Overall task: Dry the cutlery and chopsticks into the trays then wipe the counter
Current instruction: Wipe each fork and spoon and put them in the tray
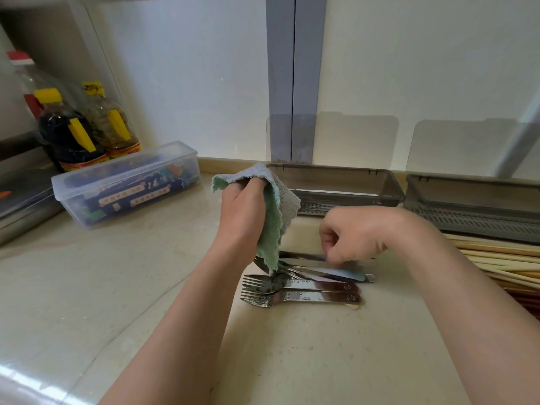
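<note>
Left hand (244, 211) is gripping the cloth (279, 206) bunched up, with its fingers curled into it. The cloth is hanging down so that its lower edge is touching the cutlery pile (304, 276).

Right hand (359, 235) is sitting low over the back of the pile, fingers curled, tips down at a handle. I can't tell whether it's actually pinching anything, because the knuckles are hiding the contact.

The pile is lying on the counter (131, 302), just in front of the left tray (336, 173). Two forks (301, 293) at its near edge are beaded with water. The chopsticks (502, 267) are stacked on the counter further right, in front of the right tray (467, 185). From here neither tray is showing anything inside.

For this step I'd be doing the following:
- Take one piece only, by the handle end.
- Lift it straight up before pulling it away. The pieces are overlapping, so dragging one would likely scatter the rest.
- Feed it into the cloth and wipe from handle to tip, working between the tines where the droplets are sitting.
- Set it into the left tray.

Room to move:
- **Open:** the counter to the left and toward the person is giving plenty of space. The clear plastic box (125, 185) and the bottles (70, 135) are well apart at back left.
- **Tight:** the tray's front wall is just behind the pile. The chopsticks are lying near the right forearm, so a wide elbow swing could roll them.
</note>
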### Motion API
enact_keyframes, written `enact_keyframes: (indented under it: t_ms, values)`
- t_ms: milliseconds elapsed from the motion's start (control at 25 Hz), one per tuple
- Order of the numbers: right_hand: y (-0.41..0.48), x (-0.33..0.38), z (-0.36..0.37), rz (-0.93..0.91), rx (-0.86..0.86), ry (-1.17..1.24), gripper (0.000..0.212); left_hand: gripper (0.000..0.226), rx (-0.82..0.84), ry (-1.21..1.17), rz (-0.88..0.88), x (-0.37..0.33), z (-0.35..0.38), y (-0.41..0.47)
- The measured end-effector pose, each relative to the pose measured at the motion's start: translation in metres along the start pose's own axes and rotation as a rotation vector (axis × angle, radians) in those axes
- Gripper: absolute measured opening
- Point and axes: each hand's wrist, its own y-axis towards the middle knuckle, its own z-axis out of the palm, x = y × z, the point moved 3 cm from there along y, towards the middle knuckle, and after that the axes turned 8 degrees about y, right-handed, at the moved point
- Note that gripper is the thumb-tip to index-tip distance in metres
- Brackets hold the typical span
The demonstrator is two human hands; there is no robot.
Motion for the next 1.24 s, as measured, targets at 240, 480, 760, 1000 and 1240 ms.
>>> enact_keyframes:
  t_ms: [240, 480, 760, 1000, 1240]
  values:
    - [-0.02, -0.014, -0.035, -0.205, -0.363, 0.464, 0.014, 0.019, 0.027, 0.025, 0.022, 0.001, 0.0, 0.002]
    - [-0.033, -0.012, -0.056, -0.547, -0.832, 1.105, 0.021, 0.014, 0.076, 0.054, 0.059, 0.003, 0.003, 0.001]
    - [-0.014, 0.014, -0.029, -0.433, -0.618, 0.959, 0.019, 0.017, 0.152, 0.005, 0.135, -0.002, 0.005, -0.002]
    - [-0.009, 0.029, -0.018, -0.419, -0.57, 0.853, 0.02, 0.022, 0.249, -0.057, 0.128, -0.001, 0.009, -0.007]
    - [-0.015, 0.023, -0.018, -0.303, -0.324, 0.656, 0.015, 0.022, 0.078, -0.216, 0.121, -0.001, -0.002, 0.005]
